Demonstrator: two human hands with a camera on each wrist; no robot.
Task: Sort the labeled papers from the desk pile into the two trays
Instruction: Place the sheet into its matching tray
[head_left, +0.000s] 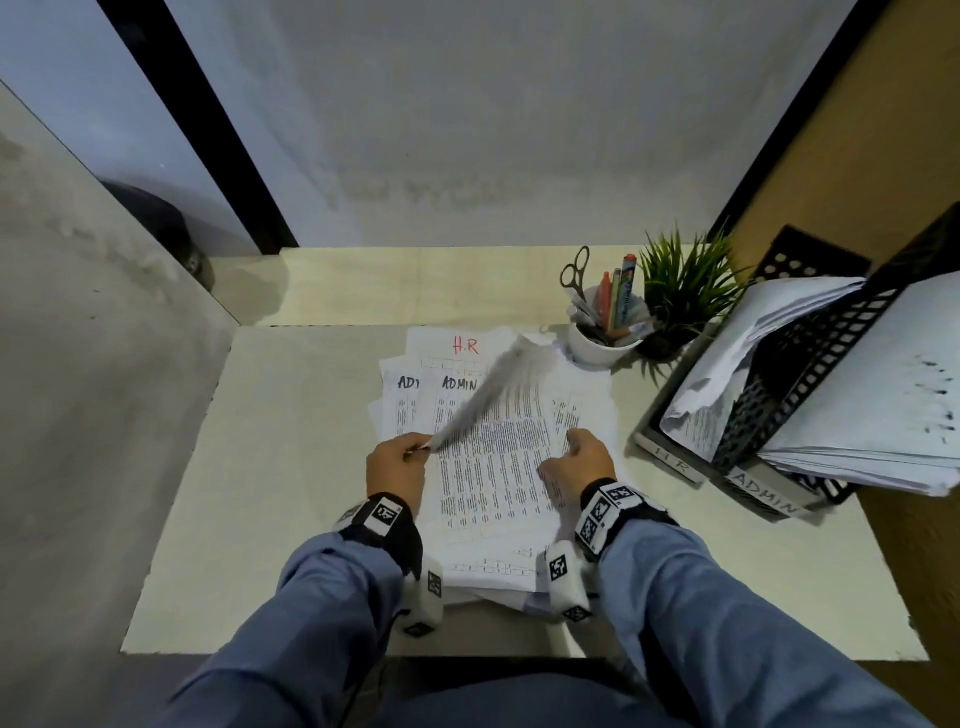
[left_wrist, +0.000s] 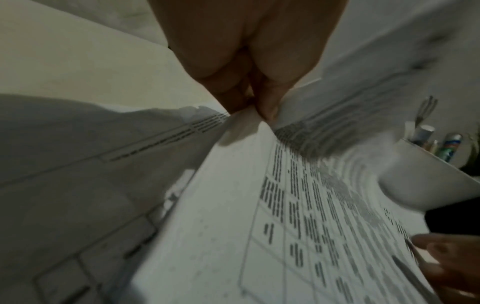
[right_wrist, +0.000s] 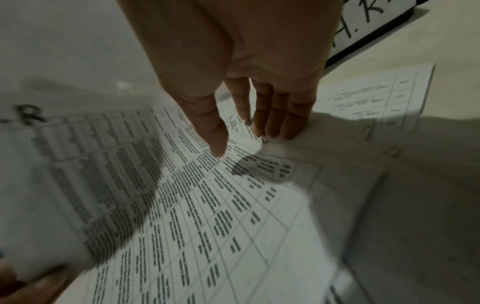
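A loose pile of printed papers (head_left: 483, 467) lies in the middle of the desk; sheets marked ADMIN and H.R show at its far end. My left hand (head_left: 415, 451) pinches the near left corner of one sheet (head_left: 488, 389), which stands lifted and blurred above the pile; the left wrist view shows this sheet (left_wrist: 337, 107) pinched too. My right hand (head_left: 569, 452) rests with straight fingers (right_wrist: 275, 115) on the pile's right side. The two black mesh trays stand at the right: the H.R tray (head_left: 675, 462) and the ADMIN tray (head_left: 763, 499), both holding papers.
A white cup (head_left: 602, 343) with pens and scissors and a small green plant (head_left: 680, 296) stand behind the pile, right of centre. Walls close in the desk (head_left: 291, 467) at the left and back. A brown panel rises behind the trays.
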